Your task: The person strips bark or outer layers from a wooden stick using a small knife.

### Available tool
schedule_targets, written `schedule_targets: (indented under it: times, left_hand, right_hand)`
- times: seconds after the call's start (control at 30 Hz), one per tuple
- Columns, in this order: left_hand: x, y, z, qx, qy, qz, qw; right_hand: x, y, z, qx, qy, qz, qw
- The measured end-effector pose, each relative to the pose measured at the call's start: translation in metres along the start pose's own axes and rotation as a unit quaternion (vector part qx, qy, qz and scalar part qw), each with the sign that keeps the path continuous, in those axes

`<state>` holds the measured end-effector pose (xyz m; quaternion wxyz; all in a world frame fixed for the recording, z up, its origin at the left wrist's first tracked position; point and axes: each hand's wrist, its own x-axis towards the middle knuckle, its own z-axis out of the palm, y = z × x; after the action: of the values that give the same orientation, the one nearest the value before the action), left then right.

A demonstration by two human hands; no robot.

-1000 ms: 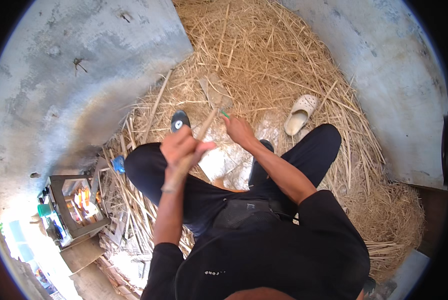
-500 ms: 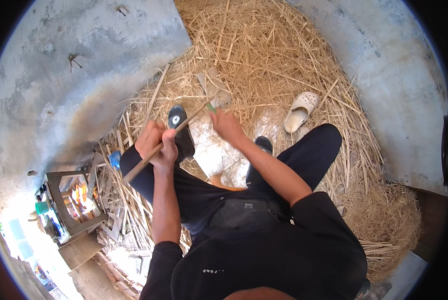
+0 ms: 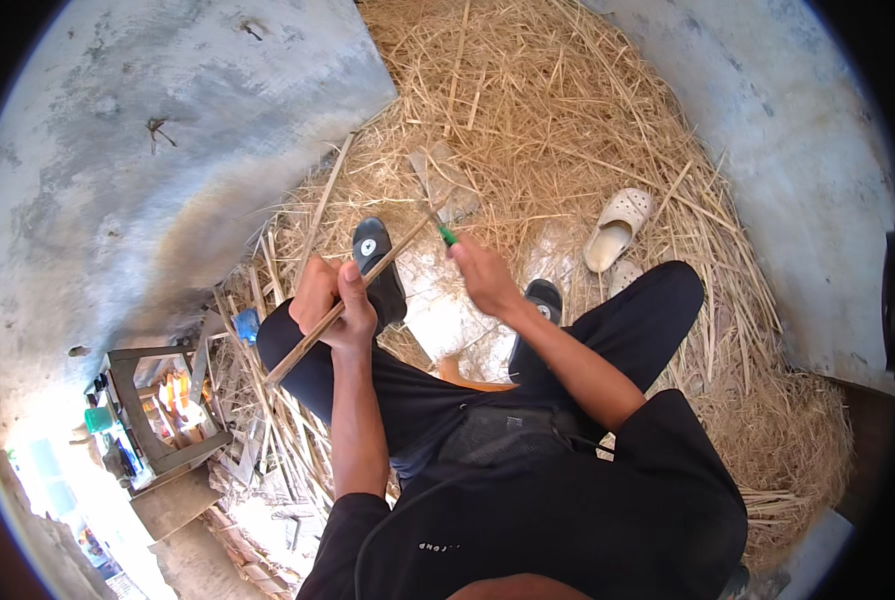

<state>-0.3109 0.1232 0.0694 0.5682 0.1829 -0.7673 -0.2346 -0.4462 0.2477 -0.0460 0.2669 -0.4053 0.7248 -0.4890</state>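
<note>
My left hand is closed around a long split bamboo strip, its thumb lying along it. The strip slants from above my left thigh up to the right, its far end above the floor between my feet. In my right hand is a knife with a green handle, gripped in closed fingers. Its thin dark blade points up and away, crossing or touching the strip near the far end; I cannot tell which.
Straw-like shavings cover the floor ahead. A beige clog lies to the right. Grey walls rise on both sides. At lower left stands a wooden frame, with a blue object close by and long strips piled near it.
The knife's green handle and blade show more plainly now, and my right hand has shifted slightly nearer me and right. The whole view has also shifted a little. My left hand keeps its grip.
</note>
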Motion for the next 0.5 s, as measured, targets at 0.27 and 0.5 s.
schedule_targets:
  times: [0.27,0.5]
  left_hand:
    - [-0.005,0.008,0.002,-0.024,-0.037,0.047,0.998]
    - [-0.003,0.002,0.007,-0.07,-0.036,0.024,0.997]
  right_hand:
    - [-0.003,0.101,0.019,-0.167,0.045,0.111,0.979]
    - [-0.004,0.006,0.005,-0.066,0.024,0.059,0.996]
